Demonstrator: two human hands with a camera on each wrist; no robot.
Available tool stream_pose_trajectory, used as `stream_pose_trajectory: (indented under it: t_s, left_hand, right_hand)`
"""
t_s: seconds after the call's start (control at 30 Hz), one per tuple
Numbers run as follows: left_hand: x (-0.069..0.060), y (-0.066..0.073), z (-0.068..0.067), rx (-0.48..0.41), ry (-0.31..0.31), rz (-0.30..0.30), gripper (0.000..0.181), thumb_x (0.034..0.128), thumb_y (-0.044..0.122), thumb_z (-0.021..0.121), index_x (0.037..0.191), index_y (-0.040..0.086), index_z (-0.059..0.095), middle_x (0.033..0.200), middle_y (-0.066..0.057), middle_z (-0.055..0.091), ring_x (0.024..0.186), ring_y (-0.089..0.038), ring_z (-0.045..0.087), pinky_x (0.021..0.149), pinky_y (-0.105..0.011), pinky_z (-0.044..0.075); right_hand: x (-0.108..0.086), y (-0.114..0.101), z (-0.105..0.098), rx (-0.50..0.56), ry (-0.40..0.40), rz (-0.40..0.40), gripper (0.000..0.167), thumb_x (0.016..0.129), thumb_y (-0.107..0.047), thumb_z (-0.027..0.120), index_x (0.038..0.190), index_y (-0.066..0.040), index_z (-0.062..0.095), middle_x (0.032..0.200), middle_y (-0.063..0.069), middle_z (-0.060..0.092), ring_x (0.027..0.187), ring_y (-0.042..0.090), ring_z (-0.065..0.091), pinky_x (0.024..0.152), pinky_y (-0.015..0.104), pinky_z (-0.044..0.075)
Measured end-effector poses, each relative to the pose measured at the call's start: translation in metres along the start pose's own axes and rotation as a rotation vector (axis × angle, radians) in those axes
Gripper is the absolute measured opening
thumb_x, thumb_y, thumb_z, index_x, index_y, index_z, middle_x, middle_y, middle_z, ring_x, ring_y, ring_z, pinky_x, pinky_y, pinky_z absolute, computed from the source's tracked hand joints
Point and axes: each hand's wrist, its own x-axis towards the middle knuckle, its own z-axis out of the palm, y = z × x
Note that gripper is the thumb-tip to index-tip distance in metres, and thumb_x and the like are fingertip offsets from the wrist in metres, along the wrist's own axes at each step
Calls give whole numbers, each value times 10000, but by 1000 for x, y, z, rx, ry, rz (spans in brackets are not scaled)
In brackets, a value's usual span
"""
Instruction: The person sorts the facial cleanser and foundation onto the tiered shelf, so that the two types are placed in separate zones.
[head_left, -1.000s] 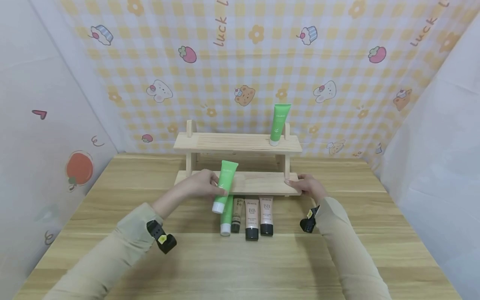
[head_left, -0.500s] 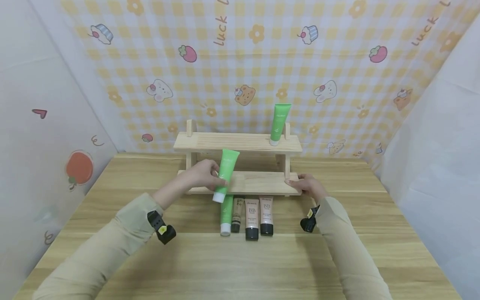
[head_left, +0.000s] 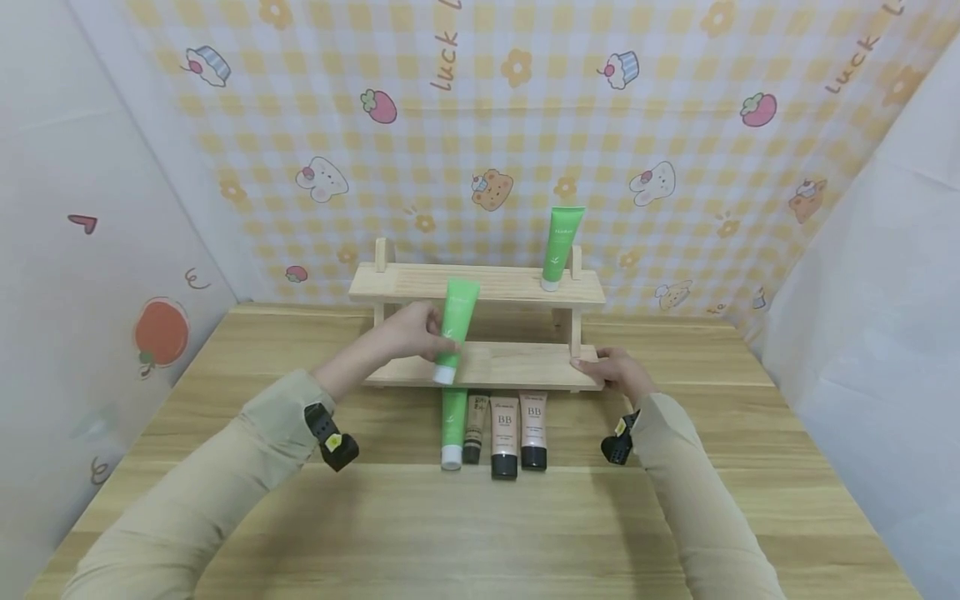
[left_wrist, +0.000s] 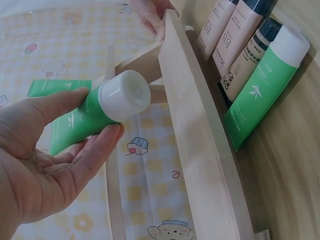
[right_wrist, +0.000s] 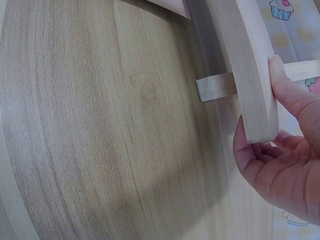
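My left hand (head_left: 412, 331) pinches a green squeeze tube (head_left: 457, 312) between thumb and fingers, its white cap (left_wrist: 125, 95) pointing down. The tube is held in front of the two-tier wooden shelf (head_left: 517, 367), above the lower board. At the board's right end, my right hand (head_left: 618, 371) grips the edge, thumb on top and fingers curled beneath, as the right wrist view shows (right_wrist: 280, 165). A second green tube (head_left: 557, 248) stands cap down on the right of the upper board.
On the table (head_left: 480, 533) before the shelf lie another green tube (head_left: 453, 429), a slim beige tube (head_left: 475, 429) with a dark cap, and two pinkish BB cream tubes (head_left: 505, 429). A patterned cloth (head_left: 480, 125) hangs behind.
My left hand has lifted the green tube upward and slightly to the right, from below the lower board's front edge toward the upper board. The right hand keeps its place on the shelf.
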Motion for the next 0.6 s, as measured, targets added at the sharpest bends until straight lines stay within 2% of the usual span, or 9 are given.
stream_pose_trajectory:
  t_s: [0.13,0.23,0.4,0.5,0.6]
  left_hand:
    - [5,2,-2,-7,16,12,447,784,193,695,1093,-64,499,862,-85,548,694,-154,600,714,-278,555]
    - [7,5,-3,-3,32,23,493,797,204,686,1146,-63,462,869,-84,529,718,-164,600,701,-274,545]
    - [11,10,-5,11,61,17,533,807,214,678,1191,-52,420,953,-127,553,748,-179,610,676,-247,528]
    - [16,13,-5,-1,80,12,519,807,204,676,1184,-43,418,993,-151,560,741,-183,608,660,-238,540]
    - [20,14,-6,-10,102,16,517,812,205,673,1189,-33,412,1006,-160,561,746,-199,609,647,-241,546]
  right_hand:
    - [0,1,0,7,-2,-7,773,879,-378,573,1394,84,228,926,25,463,730,97,418,693,247,411]
    - [0,2,0,7,4,-11,783,877,-385,573,1394,88,223,881,12,464,702,93,416,677,247,409]
    - [0,2,-2,12,12,-10,776,875,-391,574,1388,86,240,756,-20,434,615,81,382,622,241,382]
    - [1,2,-1,10,14,2,774,874,-397,574,1387,82,248,732,-25,420,607,81,374,623,242,374]
    - [2,1,0,1,22,15,780,869,-407,577,1388,77,254,781,-3,442,640,90,391,644,238,384]
